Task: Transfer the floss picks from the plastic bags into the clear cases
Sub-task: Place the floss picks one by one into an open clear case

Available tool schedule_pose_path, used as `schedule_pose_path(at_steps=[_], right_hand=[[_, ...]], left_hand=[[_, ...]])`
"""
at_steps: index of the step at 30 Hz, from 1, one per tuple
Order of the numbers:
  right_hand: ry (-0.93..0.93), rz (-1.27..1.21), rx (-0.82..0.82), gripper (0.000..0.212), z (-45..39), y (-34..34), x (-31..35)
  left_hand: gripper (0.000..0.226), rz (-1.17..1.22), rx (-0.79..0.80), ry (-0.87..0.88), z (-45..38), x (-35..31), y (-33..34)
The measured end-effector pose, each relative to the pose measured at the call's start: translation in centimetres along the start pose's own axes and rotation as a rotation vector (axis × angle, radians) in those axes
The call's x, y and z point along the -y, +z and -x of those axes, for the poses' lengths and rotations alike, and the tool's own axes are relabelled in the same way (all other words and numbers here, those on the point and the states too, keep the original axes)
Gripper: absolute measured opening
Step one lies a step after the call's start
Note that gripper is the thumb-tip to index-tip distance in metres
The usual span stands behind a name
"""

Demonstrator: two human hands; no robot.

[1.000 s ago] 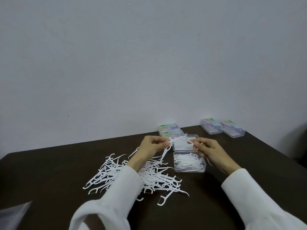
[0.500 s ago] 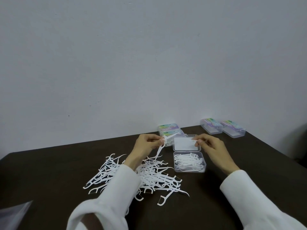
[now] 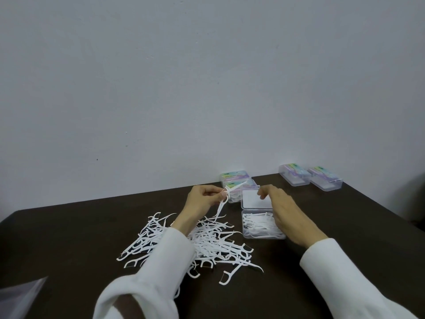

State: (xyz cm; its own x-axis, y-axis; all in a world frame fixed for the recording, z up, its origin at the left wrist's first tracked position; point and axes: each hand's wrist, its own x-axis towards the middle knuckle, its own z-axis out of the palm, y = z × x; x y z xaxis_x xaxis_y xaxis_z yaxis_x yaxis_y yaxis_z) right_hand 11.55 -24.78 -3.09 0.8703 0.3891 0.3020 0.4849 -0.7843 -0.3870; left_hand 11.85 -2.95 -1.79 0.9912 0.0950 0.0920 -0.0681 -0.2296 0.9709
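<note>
A loose pile of white floss picks (image 3: 213,242) lies on the dark table (image 3: 69,238) under my left forearm. Above its far edge, my left hand (image 3: 203,200) pinches a couple of floss picks (image 3: 222,204), one of them hanging down. To the right sits an open clear case (image 3: 245,236) with several picks inside, its lid (image 3: 251,200) folded back flat. My right hand (image 3: 284,209) hovers over that case, fingertips bent down above the lid. No pick shows in those fingers, but a pick would be hard to see against the white lid.
Two closed clear cases (image 3: 234,179) are stacked against the wall behind the open one. Two more closed cases (image 3: 294,178) (image 3: 325,181) sit at the back right. A corner of a clear plastic bag (image 3: 20,295) shows at the bottom left.
My hands drew apart after the right took a pick from the left. My right hand then shifted slightly left over the lid, and its pick is no longer visible. The left hand rose a little.
</note>
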Motion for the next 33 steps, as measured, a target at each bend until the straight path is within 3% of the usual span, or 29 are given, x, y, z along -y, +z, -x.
schedule_pose_path(at_steps=[2,5,7,8,10,14,18,20,26,33], right_hand=[[-0.053,-0.053,0.077,0.046,-0.5,1.0,0.0],[-0.255,0.090,0.041,0.019,-0.6,1.4,0.0],[-0.194,-0.049,0.141,0.031,-0.5,1.5,0.3],[-0.154,-0.051,0.178,0.044,-0.4,1.4,0.6],[-0.139,0.018,0.152,0.046,0.1,1.1,1.2],[-0.124,0.010,-0.055,0.039,0.4,1.0,1.5],[-0.171,-0.052,-0.433,0.034,0.2,1.1,1.5],[-0.134,-0.093,-0.487,0.037,-0.1,1.2,1.1],[0.029,-0.543,-0.331,0.009,-0.2,0.9,1.1],[0.157,-0.801,-0.309,0.011,-0.3,0.6,0.6]], left_hand=[[0.011,-0.009,-0.006,0.001,0.0,0.1,0.0],[0.010,-0.014,-0.011,0.004,-0.1,0.2,0.0],[0.012,-0.010,-0.012,0.008,-0.1,0.2,0.0],[0.013,-0.010,-0.010,0.010,-0.1,0.1,0.1],[0.012,-0.014,0.001,0.012,0.0,0.1,0.2],[0.014,-0.050,0.071,0.017,0.1,-0.2,0.3],[0.023,-0.038,0.181,0.011,0.4,-0.5,0.6],[0.020,-0.056,0.225,0.015,0.6,-0.6,0.8],[0.014,-0.062,0.281,0.040,1.1,-0.8,1.3],[0.024,0.000,0.274,0.051,1.0,-0.9,1.2]])
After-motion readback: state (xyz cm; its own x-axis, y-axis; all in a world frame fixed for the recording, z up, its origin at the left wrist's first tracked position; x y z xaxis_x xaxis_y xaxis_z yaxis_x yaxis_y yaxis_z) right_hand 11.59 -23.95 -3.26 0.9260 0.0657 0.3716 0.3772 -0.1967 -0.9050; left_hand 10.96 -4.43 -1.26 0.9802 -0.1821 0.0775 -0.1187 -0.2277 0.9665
